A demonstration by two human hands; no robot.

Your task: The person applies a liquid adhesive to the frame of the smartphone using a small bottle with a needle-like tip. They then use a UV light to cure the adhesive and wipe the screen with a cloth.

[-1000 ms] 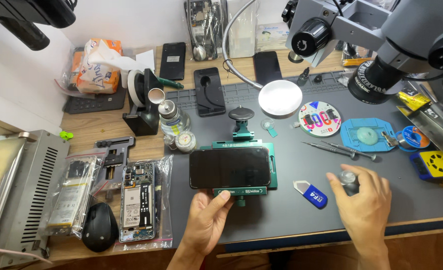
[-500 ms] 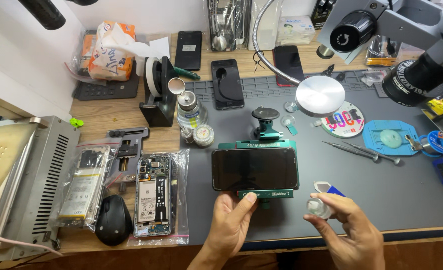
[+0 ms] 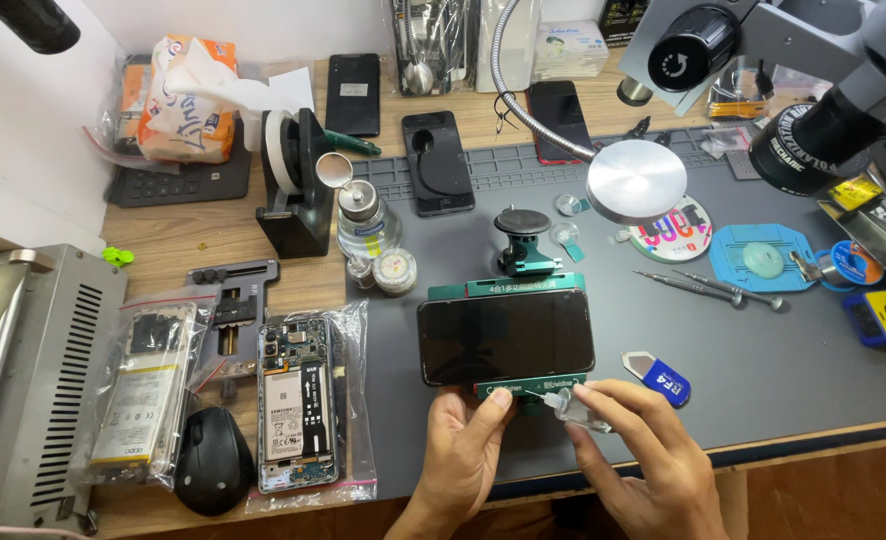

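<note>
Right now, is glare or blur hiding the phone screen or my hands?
Head view: the phone in its green clamp is sharp, its dark screen showing only faint reflections; both hands, left hand and right hand, are evenly lit and unblurred; the lamp disc glares mildly.

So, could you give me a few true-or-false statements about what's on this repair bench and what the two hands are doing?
1. The phone lies screen-up, clamped in a green holder. True.
2. The right hand holds a small clear bottle whose tip points at the holder's lower edge. True.
3. The left hand is lifting the black mouse. False: its fingers rest at the holder's lower edge; the mouse lies untouched at the far left.
4. The blue pry tool lies on top of the phone. False: it lies on the grey mat, right of the phone.
</note>
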